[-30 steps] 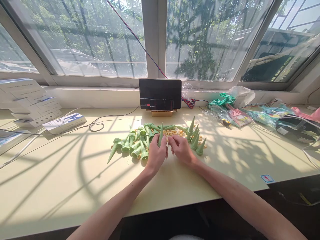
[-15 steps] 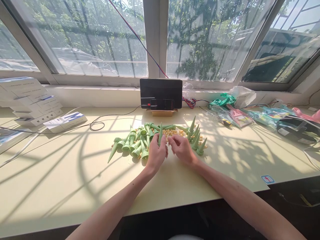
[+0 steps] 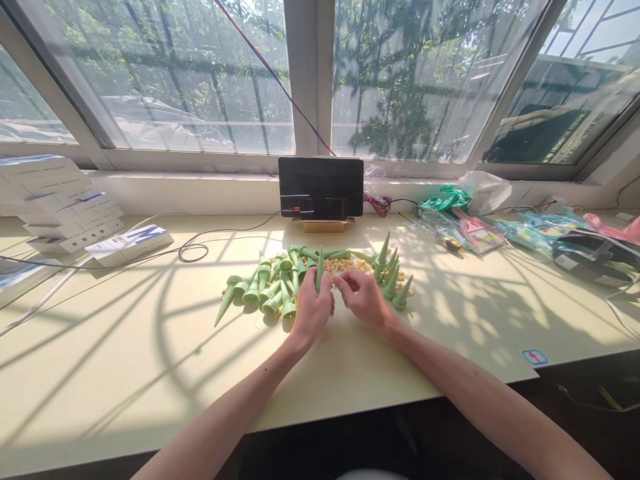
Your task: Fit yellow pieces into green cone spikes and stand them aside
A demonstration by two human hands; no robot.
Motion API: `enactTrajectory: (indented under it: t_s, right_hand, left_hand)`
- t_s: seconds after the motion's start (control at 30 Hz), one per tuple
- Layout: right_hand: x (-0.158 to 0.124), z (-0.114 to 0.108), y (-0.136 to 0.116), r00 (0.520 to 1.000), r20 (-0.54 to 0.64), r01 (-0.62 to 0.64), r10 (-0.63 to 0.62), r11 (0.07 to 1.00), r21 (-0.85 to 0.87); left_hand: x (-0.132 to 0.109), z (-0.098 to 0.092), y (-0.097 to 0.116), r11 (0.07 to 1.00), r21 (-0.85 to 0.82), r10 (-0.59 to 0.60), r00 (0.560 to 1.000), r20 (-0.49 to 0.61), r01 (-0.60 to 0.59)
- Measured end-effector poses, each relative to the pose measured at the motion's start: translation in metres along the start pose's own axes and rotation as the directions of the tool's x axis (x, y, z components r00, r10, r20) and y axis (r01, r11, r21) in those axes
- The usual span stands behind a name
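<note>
A slender green plastic-looking cone point(image 3: 320, 268) points upward, gripped by the left hand's point(image 3: 314, 305) fingers over the pale yellow desk point(image 3: 210, 380). Just right, the right hand's point(image 3: 363, 298) fingers curl together, their grip unclear; loose green cones point(image 3: 263, 276) lie left, small tan pieces point(image 3: 344, 265) beyond.

On the sunlit worktop point(image 3: 150, 373), the left hand point(image 3: 313, 307) holds a green spike point(image 3: 320, 268) point up. The right hand point(image 3: 367, 299) is just beside it, fingers curled, contents hidden. Loose spikes point(image 3: 253, 288) lie left, standing spikes point(image 3: 392, 275) right, small tan pieces point(image 3: 342, 264) between. Behind are a phone point(image 3: 323, 209) and black tablet point(image 3: 320, 176); white boxes point(image 3: 75, 217) sit far left.
</note>
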State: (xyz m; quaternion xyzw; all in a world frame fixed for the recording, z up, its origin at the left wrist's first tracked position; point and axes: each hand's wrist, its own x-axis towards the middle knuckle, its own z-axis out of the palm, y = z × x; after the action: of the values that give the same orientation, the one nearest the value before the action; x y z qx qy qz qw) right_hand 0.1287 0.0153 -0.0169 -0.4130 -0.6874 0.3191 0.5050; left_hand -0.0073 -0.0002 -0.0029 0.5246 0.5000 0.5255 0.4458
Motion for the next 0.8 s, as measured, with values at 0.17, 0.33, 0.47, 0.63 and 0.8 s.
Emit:
enactTrajectory:
  t_s: [0.17, 0.33, 0.47, 0.63, 0.8]
  right_hand:
    - [-0.0004, 0.0007, -0.0004, 1.0, -0.005, -0.006, 0.006, 1.0, -0.014]
    - [-0.0004, 0.0014, -0.0001, 1.0, -0.017, -0.013, 0.013, 1.0, -0.027]
    - [0.001, 0.0013, 0.0005, 1.0, -0.021, -0.005, 0.004, 0.999, -0.047]
    - [0.0042, 0.0015, 0.001, 0.997, -0.051, 0.044, -0.05, 0.994, -0.097]
    - [0.0044, 0.0023, 0.0024, 1.0, -0.028, -0.01, 0.008, 0.998, -0.07]
  left_hand:
    - [0.0003, 0.0005, -0.0006, 1.0, -0.007, 0.008, 1.0, 0.001, -0.008]
    - [-0.0002, 0.0007, -0.0013, 1.0, 0.003, 0.008, 1.0, 0.013, -0.008]
    - [0.0, 0.0008, -0.0025, 1.0, 0.004, 0.011, 1.0, 0.024, -0.011]
    - [0.001, 0.0014, -0.0028, 1.0, -0.005, 0.025, 0.999, 0.03, -0.024]
    - [-0.0001, 0.0017, 0.0003, 0.999, -0.01, 0.035, 0.999, 0.038, -0.035]
